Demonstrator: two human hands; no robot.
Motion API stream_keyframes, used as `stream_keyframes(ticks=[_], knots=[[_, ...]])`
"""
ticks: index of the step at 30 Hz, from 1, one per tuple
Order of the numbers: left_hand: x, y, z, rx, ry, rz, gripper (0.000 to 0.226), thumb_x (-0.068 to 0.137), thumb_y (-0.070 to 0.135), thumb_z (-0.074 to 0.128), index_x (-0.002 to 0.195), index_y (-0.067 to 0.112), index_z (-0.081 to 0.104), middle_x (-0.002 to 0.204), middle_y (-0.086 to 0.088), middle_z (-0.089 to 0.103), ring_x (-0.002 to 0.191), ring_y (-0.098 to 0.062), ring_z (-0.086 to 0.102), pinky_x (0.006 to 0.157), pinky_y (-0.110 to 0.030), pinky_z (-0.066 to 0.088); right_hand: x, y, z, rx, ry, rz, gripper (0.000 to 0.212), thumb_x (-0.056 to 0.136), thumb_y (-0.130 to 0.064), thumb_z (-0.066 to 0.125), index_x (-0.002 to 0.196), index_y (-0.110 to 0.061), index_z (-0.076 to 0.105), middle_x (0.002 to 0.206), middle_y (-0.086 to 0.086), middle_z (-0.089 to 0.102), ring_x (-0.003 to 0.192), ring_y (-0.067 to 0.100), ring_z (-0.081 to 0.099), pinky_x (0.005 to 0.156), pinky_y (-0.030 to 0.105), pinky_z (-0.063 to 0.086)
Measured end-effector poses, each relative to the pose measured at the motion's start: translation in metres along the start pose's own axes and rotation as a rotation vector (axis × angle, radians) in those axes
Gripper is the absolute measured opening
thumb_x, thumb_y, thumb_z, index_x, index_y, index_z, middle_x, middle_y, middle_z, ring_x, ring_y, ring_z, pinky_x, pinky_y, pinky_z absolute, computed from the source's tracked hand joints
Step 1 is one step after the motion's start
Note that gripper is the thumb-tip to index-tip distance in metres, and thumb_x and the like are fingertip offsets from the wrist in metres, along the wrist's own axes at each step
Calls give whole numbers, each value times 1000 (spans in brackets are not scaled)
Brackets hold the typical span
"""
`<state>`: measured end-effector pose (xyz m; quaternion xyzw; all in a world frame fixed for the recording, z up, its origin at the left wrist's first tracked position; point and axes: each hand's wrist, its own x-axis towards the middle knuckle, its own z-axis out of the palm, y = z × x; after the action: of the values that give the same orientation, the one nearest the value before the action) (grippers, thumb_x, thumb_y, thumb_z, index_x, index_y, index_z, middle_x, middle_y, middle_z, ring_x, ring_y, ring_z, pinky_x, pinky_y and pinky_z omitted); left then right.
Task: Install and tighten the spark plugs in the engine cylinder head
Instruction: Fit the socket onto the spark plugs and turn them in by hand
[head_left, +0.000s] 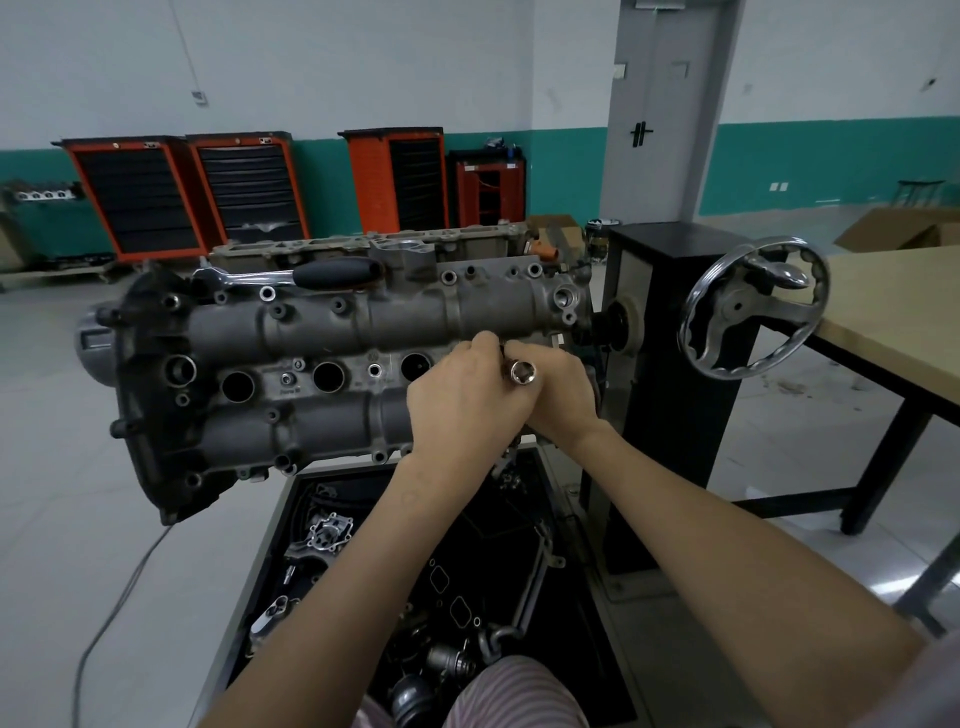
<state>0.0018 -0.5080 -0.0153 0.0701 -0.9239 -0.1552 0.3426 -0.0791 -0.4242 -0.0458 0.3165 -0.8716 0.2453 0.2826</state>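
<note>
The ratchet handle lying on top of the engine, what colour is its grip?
Black grip on a shiny chrome shaft, seen in the head view.

Both hands (498, 395) gripping a socket (520, 372) over the cylinder head (322, 332), ratchet (291, 274) lying on top

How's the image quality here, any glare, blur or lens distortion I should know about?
Head view: wide-angle bending bows the door frame and leans the tool cabinets; soft, even light with faint shadows; small glints on the socket held between both hands and on the ratchet; the handwheel shines; the striped clothing at the bottom edge is slightly soft.
</note>
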Motion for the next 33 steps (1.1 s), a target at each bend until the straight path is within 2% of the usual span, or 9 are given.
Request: stream_keyframes(ticks=[4,7,11,14,17,22,26,30,33], knots=[[-3,1,1,110,112,39,37,88,42,50,62,19,41,54,6,38,55,-14,35,43,-24,11,1,0,0,4,6,39,10,82,-12,53,78,-3,56,77,14,64,72,30,58,64,37,43],[-4,1,1,51,122,111,29,87,32,52,68,18,36,60,3,42,56,-15,34,43,-24,9,1,-1,-1,-10,-13,11,10,84,-11,51,85,-1,51,80,14,62,73,32,57,64,43,46],[-4,-2,3,-25,29,110,21,86,31,47,79,18,32,73,5,42,62,-15,38,46,-26,15,1,-1,-2,20,-17,9,9,83,-12,52,83,-4,47,78,12,59,69,30,54,60,41,44],[-1,-1,4,-1,15,28,34,89,45,44,69,19,36,64,8,42,58,-15,39,46,-27,18,0,-1,-2,-4,-23,-9,13,83,-14,52,83,-3,57,81,11,64,74,30,58,65,41,46],[1,1,2,74,67,-15,49,90,52,43,55,18,40,48,7,32,44,-9,28,43,-23,12,-1,0,-2,-40,2,12,15,84,-14,50,83,-2,60,80,13,65,75,31,60,64,33,42],[-3,3,1,28,97,79,28,89,32,49,69,17,36,63,6,39,58,-15,35,44,-23,11,0,0,-2,-39,-17,-12,12,85,-11,49,87,0,52,81,12,61,74,30,57,64,42,45],[-3,2,0,-1,26,97,23,86,33,49,77,19,33,66,8,37,60,-14,36,45,-23,12,0,1,-1,-9,-11,-17,13,85,-13,51,90,-1,53,81,11,61,72,29,57,62,42,45],[2,2,1,82,26,17,40,87,50,46,61,20,41,52,7,33,54,-13,33,43,-24,14,-1,1,1,-35,11,6,14,85,-14,51,87,-3,60,84,9,66,77,27,60,64,30,42],[1,2,1,118,54,26,42,90,42,45,56,18,43,48,6,34,50,-15,36,43,-24,13,-2,0,0,-29,30,4,13,84,-10,52,83,1,59,80,14,65,74,32,60,62,34,39]])
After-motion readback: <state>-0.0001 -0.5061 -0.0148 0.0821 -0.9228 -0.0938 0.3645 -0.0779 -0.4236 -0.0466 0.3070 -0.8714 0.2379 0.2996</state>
